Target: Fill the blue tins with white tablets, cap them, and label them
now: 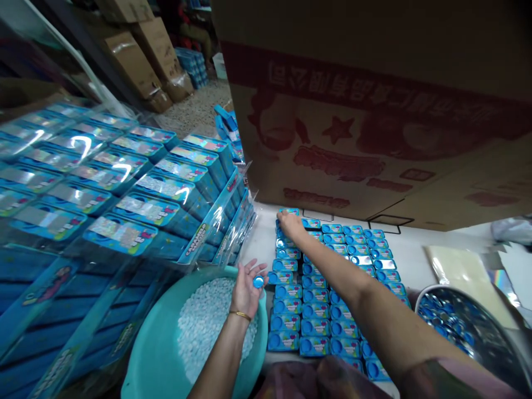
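Observation:
My left hand (246, 293) is palm up over the rim of the turquoise basin (145, 338), holding a small round blue lid (258, 281) on its fingers. White pellet-like candies (203, 316) lie in that basin. My right hand (292, 227) reaches to the far end of the leftmost row of small blue tins (286, 291). Its fingers are pinched together over a tin there, and what they hold, if anything, is hidden. The tins lie in rows on the white table, each with a round recess and printed label. My right forearm covers part of them.
Clear-wrapped stacks of blue boxes (162, 194) rise on the left. A big cardboard carton (353, 111) overhangs the table's far side. At right, a metal bowl (490, 327) holds many round blue lids. Brown cartons (137, 66) and a seated person (195, 36) are farther back.

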A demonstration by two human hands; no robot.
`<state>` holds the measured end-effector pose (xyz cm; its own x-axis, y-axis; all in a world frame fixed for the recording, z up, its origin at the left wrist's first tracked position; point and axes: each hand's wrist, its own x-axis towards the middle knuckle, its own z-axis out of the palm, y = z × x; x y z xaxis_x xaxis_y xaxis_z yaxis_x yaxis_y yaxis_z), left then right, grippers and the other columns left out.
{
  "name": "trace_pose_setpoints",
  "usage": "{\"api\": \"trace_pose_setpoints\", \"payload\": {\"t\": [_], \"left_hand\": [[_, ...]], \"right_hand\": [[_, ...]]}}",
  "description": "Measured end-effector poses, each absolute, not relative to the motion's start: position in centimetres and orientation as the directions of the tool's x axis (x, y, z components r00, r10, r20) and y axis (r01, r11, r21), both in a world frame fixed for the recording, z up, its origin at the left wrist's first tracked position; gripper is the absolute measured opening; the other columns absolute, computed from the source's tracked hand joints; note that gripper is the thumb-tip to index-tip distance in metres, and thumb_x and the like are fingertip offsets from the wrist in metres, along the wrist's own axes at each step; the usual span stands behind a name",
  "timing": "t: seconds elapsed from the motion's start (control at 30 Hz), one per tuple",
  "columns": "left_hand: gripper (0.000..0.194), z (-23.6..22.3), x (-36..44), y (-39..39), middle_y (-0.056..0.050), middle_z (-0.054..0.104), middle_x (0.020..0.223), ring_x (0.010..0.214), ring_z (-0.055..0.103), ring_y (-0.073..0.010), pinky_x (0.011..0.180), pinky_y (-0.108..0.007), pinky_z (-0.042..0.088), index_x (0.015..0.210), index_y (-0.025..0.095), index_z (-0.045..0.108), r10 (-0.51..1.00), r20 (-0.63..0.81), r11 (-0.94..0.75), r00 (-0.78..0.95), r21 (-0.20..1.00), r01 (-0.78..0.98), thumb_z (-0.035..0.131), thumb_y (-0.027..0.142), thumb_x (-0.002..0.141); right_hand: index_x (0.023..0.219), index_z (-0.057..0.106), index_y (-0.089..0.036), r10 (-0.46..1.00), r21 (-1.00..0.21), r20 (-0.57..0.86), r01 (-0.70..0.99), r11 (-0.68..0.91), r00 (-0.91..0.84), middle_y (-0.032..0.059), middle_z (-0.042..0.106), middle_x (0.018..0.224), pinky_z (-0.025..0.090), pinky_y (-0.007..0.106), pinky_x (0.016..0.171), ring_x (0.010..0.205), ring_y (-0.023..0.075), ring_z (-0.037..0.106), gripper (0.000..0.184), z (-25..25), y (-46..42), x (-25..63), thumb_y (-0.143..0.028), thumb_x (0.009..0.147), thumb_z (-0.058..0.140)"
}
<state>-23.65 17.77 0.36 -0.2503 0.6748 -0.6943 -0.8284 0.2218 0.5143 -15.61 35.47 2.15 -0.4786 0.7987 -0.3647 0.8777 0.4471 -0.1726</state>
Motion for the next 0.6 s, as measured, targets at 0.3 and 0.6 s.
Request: {"api": "trace_pose_setpoints", "payload": {"t": [0.3,0.6], "left_hand": [[0.040,0.6,-21.5,20.5,-0.010,0.055,0.097,0.081,0.057,-0.0165,0.062,-0.028,0.047,0.101,0.018,0.046,0.650,-0.722,0.138,-0.236,0.418,-0.898,0.036,0.051,0.079],[0.031,0.3,-24.4,13.9,-0.008,0.060,0.101,0.088,0.058,-0.0178,0.079,-0.032,0.045,0.099,0.018,0.054,0.594,-0.705,0.217,-0.387,0.604,-0.767,0.058,0.030,0.071]], "right_hand": [[0.079,0.063,-0.017,0.742,-0.777,-0.295,0.603,0.181,-0.602,0.0011,0.060,0.071,0.045,0.023,0.061,0.065,0.0127,0.059,0.009,-1.9,25.4,-12.9,-0.018,0.072,0.057],[0.061,0.054,-0.019,0.911,-0.613,-0.191,0.769,0.179,-0.365,0.0074,0.060,0.087,0.038,0.036,0.077,0.092,0.0234,0.053,0.015,-0.8,42.3,-14.9,-0.005,0.066,0.054]]}}
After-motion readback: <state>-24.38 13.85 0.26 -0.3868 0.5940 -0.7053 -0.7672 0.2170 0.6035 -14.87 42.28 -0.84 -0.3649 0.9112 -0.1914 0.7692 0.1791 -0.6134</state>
